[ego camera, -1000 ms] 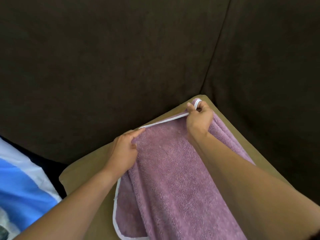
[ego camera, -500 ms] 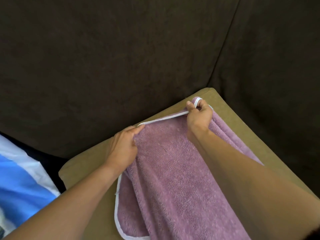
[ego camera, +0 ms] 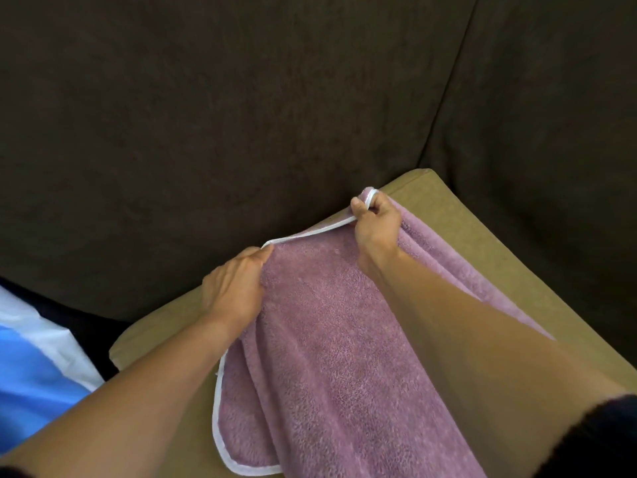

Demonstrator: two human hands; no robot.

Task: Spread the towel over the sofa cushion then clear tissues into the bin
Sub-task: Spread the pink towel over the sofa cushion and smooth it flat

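Note:
A mauve fleecy towel [ego camera: 331,339] with white piping lies partly folded on a tan sofa cushion [ego camera: 489,243]. My left hand [ego camera: 234,288] pinches the towel's far edge at its left corner. My right hand [ego camera: 375,222] grips the same white-trimmed edge further right, near the cushion's far corner. The edge runs taut between both hands. A fold of towel bunches along the right side under my right forearm. No tissues or bin are in view.
The dark brown sofa back [ego camera: 241,115] fills the upper view, with a seam [ego camera: 444,84] at the right. A blue and white cloth [ego camera: 38,367] lies at the lower left beside the cushion.
Both hands have held the towel edge throughout. More of the cushion's far corner shows beyond the right hand, and the view has shifted slightly.

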